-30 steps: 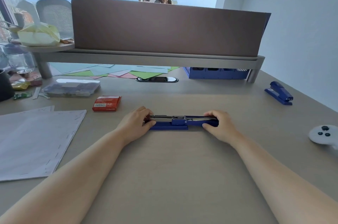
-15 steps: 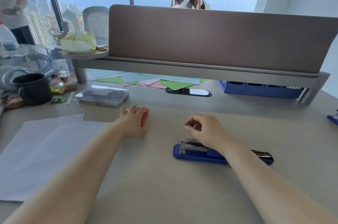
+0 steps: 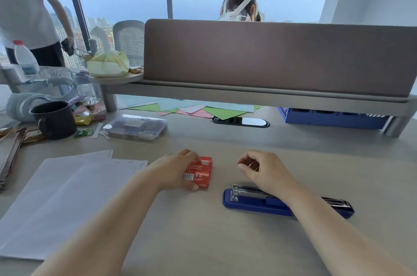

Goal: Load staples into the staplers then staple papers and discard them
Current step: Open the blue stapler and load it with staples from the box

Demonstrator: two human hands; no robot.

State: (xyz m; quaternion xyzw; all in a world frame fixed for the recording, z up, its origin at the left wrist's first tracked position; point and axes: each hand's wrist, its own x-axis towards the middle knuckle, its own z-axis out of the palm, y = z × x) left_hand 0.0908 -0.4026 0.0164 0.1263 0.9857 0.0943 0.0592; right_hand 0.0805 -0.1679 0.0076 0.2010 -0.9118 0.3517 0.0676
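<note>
Head view: the left hand (image 3: 174, 172) is closed around a small red staple box (image 3: 199, 173), fingers over its far end and thumb at its near corner, with the box lying flat on the counter (image 3: 203, 242) about midway between the counter's left and right edges. The right hand (image 3: 262, 171) hovers just beside the box, loosely curled with fingertips drawn toward the thumb; whether it pinches anything I cannot tell, as nothing is clearly visible between them. Beneath the right wrist lies the blue stapler (image 3: 266, 203), opened out flat so its metal staple channel faces up, well back from the counter's near edge. A stack of white papers (image 3: 61, 199) lies flat toward the left edge of the counter, just left of the left forearm, apparently not yet stapled.

By my reading, the step in hand is the loading: the stapler is open and ready, and the box is being secured so staples can be drawn from it. The next move likely calls for the right hand to open the box's end flap and pull out a strip while the left steadies it, then lay the strip squarely into the channel before the stapler is closed. The strip is brittle, so a gentle pinch is wise.
</note>
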